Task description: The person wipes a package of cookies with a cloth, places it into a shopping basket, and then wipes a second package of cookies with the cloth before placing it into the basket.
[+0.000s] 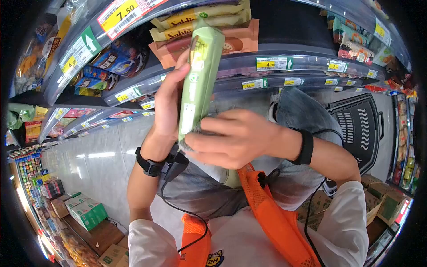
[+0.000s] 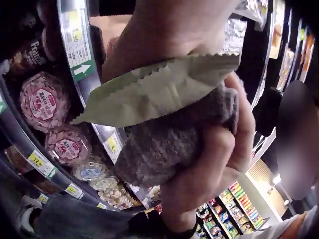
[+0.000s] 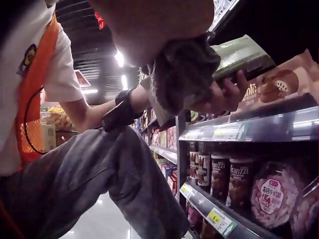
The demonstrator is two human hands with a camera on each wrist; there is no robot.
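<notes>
A long pale-green snack packet (image 1: 202, 75) stands tilted in front of the shelf. My left hand (image 1: 167, 102) grips it along its left side, thumb and fingers around it. Low on the packet is my right hand (image 1: 242, 138), its fingers curled round a dark grey cloth (image 2: 159, 152). In the left wrist view the packet's crimped end (image 2: 164, 92) overlaps the cloth. The right wrist view has the bunched cloth (image 3: 182, 74) near the packet's lower end, with left-hand fingers (image 3: 234, 92) under the packet. In the head view the hand hides most of the cloth.
Behind the packet, a shelf holds stacked yellow packets (image 1: 222, 15) and a pink-brown packet (image 1: 240, 38). Price-tagged shelf edges (image 1: 231, 62) run across. Tubs (image 3: 271, 191) sit on a lower shelf. A black crate (image 1: 356, 129) stands at right, cartons (image 1: 86, 211) at lower left.
</notes>
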